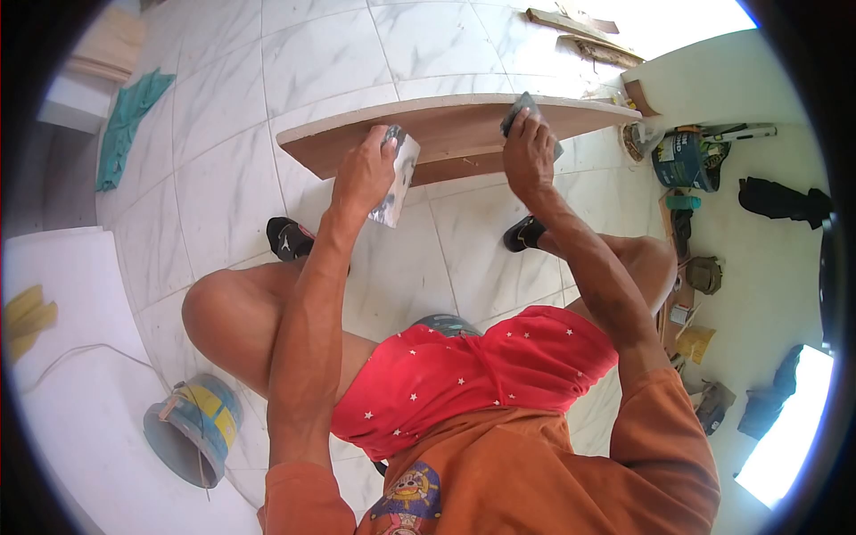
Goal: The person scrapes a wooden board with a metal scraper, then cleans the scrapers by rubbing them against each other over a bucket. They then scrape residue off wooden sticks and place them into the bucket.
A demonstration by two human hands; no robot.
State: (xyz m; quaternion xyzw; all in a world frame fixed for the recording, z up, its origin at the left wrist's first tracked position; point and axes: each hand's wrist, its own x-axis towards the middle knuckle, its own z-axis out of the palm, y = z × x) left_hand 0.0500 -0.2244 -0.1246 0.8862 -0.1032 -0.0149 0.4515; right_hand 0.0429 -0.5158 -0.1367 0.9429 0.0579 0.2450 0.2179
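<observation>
A long wooden board (401,134) with a pale top edge stands in front of my feet on the tiled floor. My left hand (366,174) is closed round a flat metal scraper (397,178) smeared with white and grey, held at the board's near side toward its left part. Further right, my right hand (530,156) grips a dark, flat tool (521,109), which lies against the board's upper edge. Its fingers are partly spread over the tool.
A bucket (194,428) with a yellow band lies tipped at the lower left. Teal cloth (129,129) is on the floor at the upper left. Wood scraps (584,36) lie beyond the board. A dark bucket (682,160) with tools stands by the right wall.
</observation>
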